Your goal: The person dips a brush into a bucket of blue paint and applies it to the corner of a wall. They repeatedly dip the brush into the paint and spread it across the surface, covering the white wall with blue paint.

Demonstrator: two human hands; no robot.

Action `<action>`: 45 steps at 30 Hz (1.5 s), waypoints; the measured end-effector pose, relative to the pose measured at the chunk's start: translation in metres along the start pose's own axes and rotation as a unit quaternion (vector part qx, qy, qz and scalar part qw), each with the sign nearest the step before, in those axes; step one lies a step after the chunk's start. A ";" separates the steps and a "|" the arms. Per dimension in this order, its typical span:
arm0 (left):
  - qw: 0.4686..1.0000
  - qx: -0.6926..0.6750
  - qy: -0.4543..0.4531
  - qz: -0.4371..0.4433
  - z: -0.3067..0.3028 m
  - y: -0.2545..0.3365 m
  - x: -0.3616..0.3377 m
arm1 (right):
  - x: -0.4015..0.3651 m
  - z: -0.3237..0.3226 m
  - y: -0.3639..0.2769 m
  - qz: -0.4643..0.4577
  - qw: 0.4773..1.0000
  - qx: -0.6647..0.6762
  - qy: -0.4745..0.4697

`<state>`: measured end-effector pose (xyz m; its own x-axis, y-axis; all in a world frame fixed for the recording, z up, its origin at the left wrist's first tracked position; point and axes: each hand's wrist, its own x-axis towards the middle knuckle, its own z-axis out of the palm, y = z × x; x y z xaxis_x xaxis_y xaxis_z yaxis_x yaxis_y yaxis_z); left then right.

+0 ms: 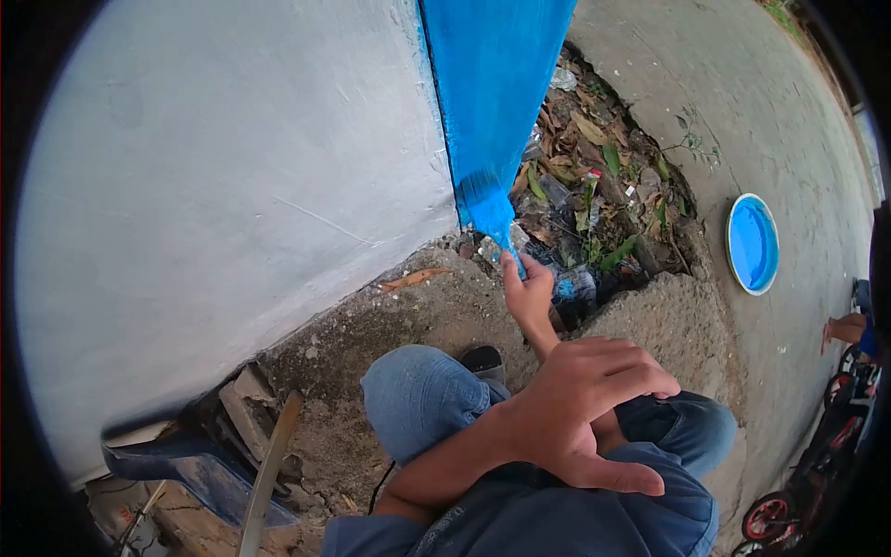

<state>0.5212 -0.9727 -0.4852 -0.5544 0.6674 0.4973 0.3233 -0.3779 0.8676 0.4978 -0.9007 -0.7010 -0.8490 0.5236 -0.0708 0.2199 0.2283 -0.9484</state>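
Observation:
My right hand [529,295] is closed around the handle of a paintbrush [492,212] that is coated in bright blue paint. Its bristles press against the lower end of a blue painted wall strip [495,88], close to the edge of a whitish wall [251,158]. Across my right arm and over my knee lies my left hand [594,408], thumb stretched out and nothing in it. The left fingertips bend down partly out of sight. Off to the right, a round white-rimmed tub [753,243] of blue paint rests on the concrete.
Dry leaves and litter [603,186] fill a broken gap beside the strip. A dark plastic object [200,478], broken bricks [249,408] and a wooden stick [269,473] lie at lower left. At far right are a small red-wheeled bike [768,516] and part of another person [846,328].

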 end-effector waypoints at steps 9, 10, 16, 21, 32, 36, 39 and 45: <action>1.000 0.002 -0.004 0.016 0.005 0.007 -0.003 | -0.002 0.011 0.005 0.180 0.979 0.081 -0.044; 1.000 0.002 -0.005 0.018 0.004 0.007 -0.003 | 0.001 0.008 -0.015 0.198 0.969 0.137 -0.063; 1.000 0.000 -0.003 0.012 0.002 0.010 -0.006 | 0.007 -0.024 -0.101 0.190 0.951 0.222 -0.098; 1.000 -0.012 0.000 0.021 0.000 0.012 -0.007 | -0.003 -0.041 -0.138 0.142 0.946 0.274 -0.096; 1.000 -0.007 0.004 0.025 0.001 0.011 -0.007 | -0.018 -0.060 -0.175 0.082 0.941 0.325 -0.053; 0.998 -0.035 0.009 0.041 0.000 0.013 -0.006 | -0.020 -0.065 -0.182 0.035 0.946 0.320 -0.037; 0.999 -0.028 0.008 0.026 -0.002 0.011 -0.006 | -0.010 -0.054 -0.164 -0.001 0.959 0.276 -0.061; 1.000 -0.017 -0.001 0.018 0.001 0.010 -0.006 | -0.004 -0.027 -0.110 -0.010 0.984 0.175 -0.034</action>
<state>0.5283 -0.9801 -0.4791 -0.5408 0.6543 0.5287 0.3172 -0.4234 0.8486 0.4902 -0.9059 -0.5885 -0.8839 0.4638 -0.0600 0.0333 -0.0656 -0.9973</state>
